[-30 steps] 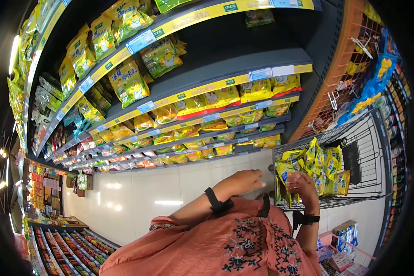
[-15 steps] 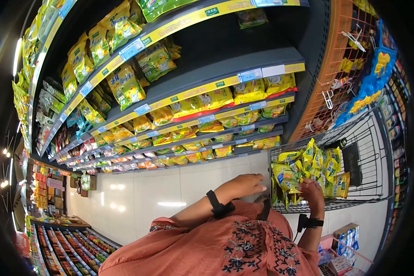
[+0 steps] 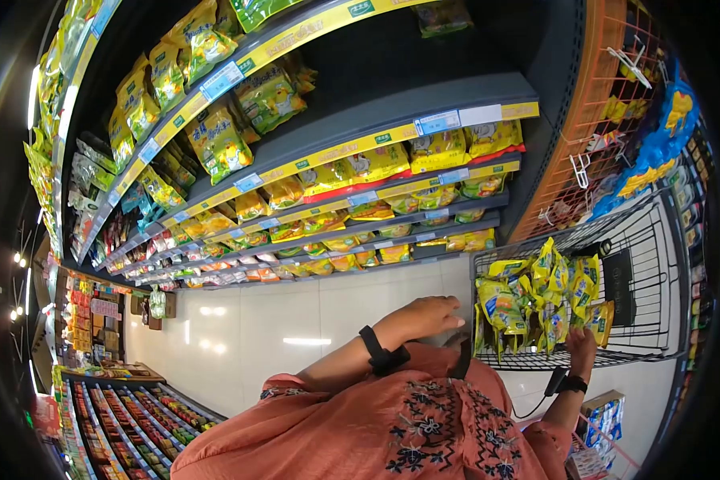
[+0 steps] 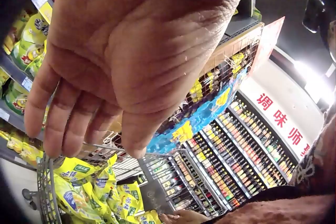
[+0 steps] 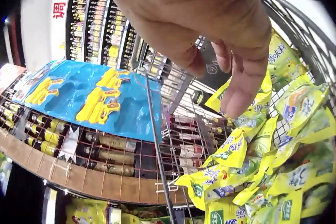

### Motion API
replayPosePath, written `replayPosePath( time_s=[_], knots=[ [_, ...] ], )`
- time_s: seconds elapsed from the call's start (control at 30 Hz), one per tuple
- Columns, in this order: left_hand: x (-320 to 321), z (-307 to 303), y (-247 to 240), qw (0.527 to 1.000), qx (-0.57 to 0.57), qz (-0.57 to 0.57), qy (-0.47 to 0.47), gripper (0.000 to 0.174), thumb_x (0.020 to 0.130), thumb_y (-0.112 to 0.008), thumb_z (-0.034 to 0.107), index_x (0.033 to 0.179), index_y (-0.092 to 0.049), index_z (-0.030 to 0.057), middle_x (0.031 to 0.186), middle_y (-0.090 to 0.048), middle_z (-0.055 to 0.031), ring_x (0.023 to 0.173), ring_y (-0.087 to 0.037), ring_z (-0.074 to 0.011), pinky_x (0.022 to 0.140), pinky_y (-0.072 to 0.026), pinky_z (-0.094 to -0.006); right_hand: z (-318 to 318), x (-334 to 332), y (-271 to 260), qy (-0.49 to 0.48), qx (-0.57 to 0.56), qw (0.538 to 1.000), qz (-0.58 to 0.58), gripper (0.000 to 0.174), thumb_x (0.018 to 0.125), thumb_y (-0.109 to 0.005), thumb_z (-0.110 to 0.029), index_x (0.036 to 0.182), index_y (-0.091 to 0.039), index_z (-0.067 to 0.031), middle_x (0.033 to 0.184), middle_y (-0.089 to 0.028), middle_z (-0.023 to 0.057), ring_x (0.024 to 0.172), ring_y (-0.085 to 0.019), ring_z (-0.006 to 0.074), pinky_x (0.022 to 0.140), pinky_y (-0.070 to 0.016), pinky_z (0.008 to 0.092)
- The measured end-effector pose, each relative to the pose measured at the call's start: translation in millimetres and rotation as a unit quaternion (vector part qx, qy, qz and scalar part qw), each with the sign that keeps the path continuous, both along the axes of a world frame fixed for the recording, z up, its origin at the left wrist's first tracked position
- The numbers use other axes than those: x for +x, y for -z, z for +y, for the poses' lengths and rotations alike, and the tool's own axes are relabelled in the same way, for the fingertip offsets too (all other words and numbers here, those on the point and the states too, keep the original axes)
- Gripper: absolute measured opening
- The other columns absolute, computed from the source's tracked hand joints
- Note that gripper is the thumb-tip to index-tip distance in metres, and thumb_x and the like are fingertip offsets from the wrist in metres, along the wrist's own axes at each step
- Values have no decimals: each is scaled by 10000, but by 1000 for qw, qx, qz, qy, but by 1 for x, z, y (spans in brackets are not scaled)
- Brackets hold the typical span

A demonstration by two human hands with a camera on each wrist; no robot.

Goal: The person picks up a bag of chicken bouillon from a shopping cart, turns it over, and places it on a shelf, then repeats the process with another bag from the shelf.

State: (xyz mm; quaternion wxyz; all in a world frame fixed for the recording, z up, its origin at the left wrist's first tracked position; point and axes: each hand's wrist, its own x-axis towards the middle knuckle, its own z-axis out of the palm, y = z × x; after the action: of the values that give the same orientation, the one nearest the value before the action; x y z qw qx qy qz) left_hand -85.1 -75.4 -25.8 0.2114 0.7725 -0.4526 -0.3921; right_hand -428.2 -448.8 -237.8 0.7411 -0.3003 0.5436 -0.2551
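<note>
A wire shopping cart holds several yellow-green seasoning bags, heaped toward its left end. My right hand is over the cart's near side beside one bag. In the right wrist view the fingers of this hand hang loosely bent over the bags, with nothing visible between them; contact with a bag cannot be told. Left of the cart, my left hand hovers above the floor, empty. The left wrist view shows its palm and relaxed fingers, with bags beyond them.
Shelves of seasoning bags run along the far side, one level partly bare. An orange wire rack with hooks and a blue plastic strip stands beyond the cart. Boxed goods lie at the lower right; pale floor is at left.
My right hand has moved right along the cart, away from the leftmost bags it was at. The left hand stays nearly still, and the head view has shifted slightly.
</note>
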Motion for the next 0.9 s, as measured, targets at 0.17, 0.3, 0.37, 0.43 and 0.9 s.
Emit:
replayPosePath(
  time_s=[0.17,0.3,0.37,0.43,0.9],
  knots=[
    [1,-3,0,1000,0,23,-8,535,986,-553,432,1297,-546,-4,1116,-679,-213,1017,-664,-344,883,-517,-410,-23,-51,43,3,-49,996,-80,525,1009,-524,-315,1408,-396,0,1404,-470,210,1250,-538,364,993,-511,466],
    [0,-15,-13,997,17,72,-17,446,982,-614,338,1287,-565,16,1075,-702,-189,987,-693,-301,852,-538,-364,-4,-48,13,66,-140,985,-81,354,955,-637,-270,1211,-504,-64,1140,-554,92,1132,-609,364,957,-542,475],
    [-2,-22,-14,996,55,61,-28,445,977,-623,329,1301,-565,30,1107,-693,-193,1057,-673,-292,896,-521,-362,-19,-45,20,93,-110,990,1,444,932,-610,-266,1302,-489,-53,1266,-556,107,1108,-620,344,923,-552,460],
    [-1,-26,-6,993,88,73,-35,457,970,-631,316,1318,-560,28,1106,-691,-174,1060,-661,-250,917,-510,-347,-35,-41,26,121,-84,988,56,392,918,-563,-200,1277,-527,-47,1198,-595,101,1009,-633,296,827,-577,426],
    [-12,-51,0,987,145,64,-24,413,961,-637,256,1275,-562,-1,1025,-709,-183,956,-695,-276,836,-533,-348,-145,-45,61,65,-38,938,337,275,961,-487,-94,1179,-572,50,1060,-602,191,891,-648,327,686,-596,469]
  ],
)
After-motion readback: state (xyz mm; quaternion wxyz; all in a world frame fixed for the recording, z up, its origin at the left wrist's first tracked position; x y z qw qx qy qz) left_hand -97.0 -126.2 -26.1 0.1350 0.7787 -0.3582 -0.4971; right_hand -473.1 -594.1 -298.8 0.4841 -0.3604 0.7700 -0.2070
